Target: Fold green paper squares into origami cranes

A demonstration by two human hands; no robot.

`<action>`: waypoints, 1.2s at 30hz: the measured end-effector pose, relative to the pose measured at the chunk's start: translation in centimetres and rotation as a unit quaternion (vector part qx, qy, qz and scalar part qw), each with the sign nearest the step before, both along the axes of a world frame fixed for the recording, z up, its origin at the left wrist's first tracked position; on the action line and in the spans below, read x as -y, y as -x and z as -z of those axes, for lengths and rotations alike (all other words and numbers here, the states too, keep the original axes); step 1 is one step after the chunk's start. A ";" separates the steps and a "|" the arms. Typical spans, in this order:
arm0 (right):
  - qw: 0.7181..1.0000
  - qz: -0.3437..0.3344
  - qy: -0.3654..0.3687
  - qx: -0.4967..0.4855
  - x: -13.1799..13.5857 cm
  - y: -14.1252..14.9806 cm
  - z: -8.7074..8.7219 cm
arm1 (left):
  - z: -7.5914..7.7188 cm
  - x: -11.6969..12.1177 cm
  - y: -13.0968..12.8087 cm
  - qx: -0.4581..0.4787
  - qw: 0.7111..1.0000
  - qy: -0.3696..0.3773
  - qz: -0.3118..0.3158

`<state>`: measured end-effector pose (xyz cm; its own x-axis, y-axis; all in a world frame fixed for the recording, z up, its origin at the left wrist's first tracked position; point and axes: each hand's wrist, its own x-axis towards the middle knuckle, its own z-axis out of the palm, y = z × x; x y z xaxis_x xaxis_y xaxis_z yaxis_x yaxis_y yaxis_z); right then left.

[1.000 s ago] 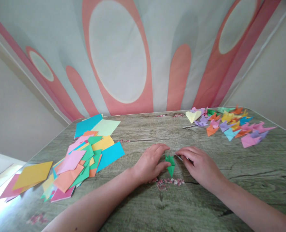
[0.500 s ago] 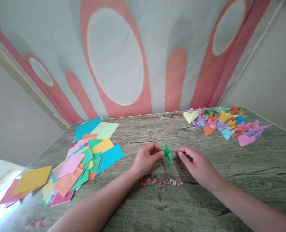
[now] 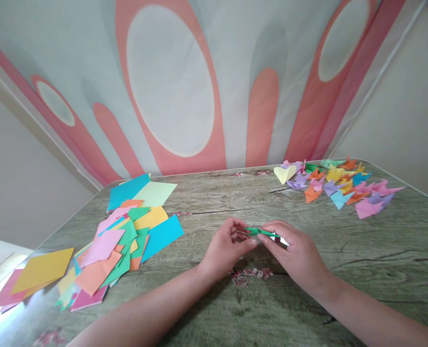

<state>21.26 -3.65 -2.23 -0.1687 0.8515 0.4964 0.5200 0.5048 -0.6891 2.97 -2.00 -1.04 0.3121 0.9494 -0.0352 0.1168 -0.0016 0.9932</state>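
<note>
Small green folded paper (image 3: 252,231) sits mid-view, between our two hands, near the front of the bench (image 3: 206,202). Our left hand (image 3: 223,248) is narrow, fingertips closed on its left end; our right hand (image 3: 300,250) pinches the other end, thumb below, fingers over. Gripping both ends probably keeps the thin layers steady and lets us press creases. A small white bit (image 3: 283,242) shows by our right fingers; we can't tell what it is. Can't tell either if the green piece touches the bench.

Looks: bright green, slim, pointed toward the right, seen nearly edge-on; fold detail too small to read.

Further out, right far side: many folded paper birds (image 3: 340,200) in mixed colours, bunched close, likely put there to stay out of our working spot. A pale yellow heart-shaped fold (image 3: 285,173) lies at their left edge. Left side: pile of flat coloured sheets (image 3: 103,246), overlapping loosely, seemingly kept within left reach. Yellow sheet (image 3: 44,270) lies beyond it on the outer left, over pink ones.
</note>
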 end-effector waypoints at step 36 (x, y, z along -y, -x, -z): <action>0.965 -0.137 -0.052 0.216 -0.2 -1.2 -0.2 | -0.7 -0.4 2.2 -0.352 0.828 -0.379 0.216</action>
<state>22.43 -3.42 -2.00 -0.5917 0.6949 0.4086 0.5847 0.7189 -0.3758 0.74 -1.58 -0.30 0.7842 0.5867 0.2021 0.4921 -0.7864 0.3733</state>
